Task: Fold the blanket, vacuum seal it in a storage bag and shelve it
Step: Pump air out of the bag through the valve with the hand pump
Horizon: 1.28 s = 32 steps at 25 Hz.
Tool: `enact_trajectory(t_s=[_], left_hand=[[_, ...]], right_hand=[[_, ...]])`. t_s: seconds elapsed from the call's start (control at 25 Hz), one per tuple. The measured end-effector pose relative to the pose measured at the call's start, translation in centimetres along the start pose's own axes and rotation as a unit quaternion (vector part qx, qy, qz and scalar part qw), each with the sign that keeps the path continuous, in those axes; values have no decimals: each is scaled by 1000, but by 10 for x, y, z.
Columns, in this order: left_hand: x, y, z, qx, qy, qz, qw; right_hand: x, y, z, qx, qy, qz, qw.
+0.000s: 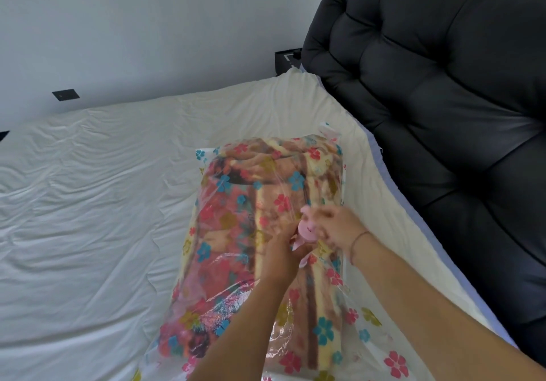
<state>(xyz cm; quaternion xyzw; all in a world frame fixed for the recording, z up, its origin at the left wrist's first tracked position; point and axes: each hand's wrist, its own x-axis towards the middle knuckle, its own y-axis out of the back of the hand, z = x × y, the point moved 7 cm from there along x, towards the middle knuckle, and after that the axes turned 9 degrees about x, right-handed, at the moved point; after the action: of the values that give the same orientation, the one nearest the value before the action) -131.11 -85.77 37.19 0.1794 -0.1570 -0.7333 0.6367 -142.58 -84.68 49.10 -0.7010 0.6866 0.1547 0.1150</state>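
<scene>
White bed sheet [103, 188], dark headboard [443, 85] at two o'clock. Both hands meet on the storage bag [224, 315] over the blanket [236, 203]: left hand [283, 258] and right hand [339, 227] pinch the pink valve cap [307, 230].

Clear flower-printed bag [381, 351], pink valve [307, 230], white sheet [103, 188], black headboard [443, 85].

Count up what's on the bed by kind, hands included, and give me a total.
Storage bag: 1
Folded blanket inside it: 1
Pink valve cap: 1
Hands, left hand and right hand: 2
Total: 5
</scene>
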Motion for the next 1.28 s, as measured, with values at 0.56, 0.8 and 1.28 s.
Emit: enact_trajectory(t_s=[0.56,0.8,1.28], left_hand=[[3,6,41,-33,-58,-18,998],[-7,-9,24,24,-43,-48,998],[-12,-25,23,35,-57,-51,996]], right_hand=[[15,4,-17,-85,47,-25,995],[-10,13,-29,-15,114,-20,993],[-15,12,4,-54,86,37,994]])
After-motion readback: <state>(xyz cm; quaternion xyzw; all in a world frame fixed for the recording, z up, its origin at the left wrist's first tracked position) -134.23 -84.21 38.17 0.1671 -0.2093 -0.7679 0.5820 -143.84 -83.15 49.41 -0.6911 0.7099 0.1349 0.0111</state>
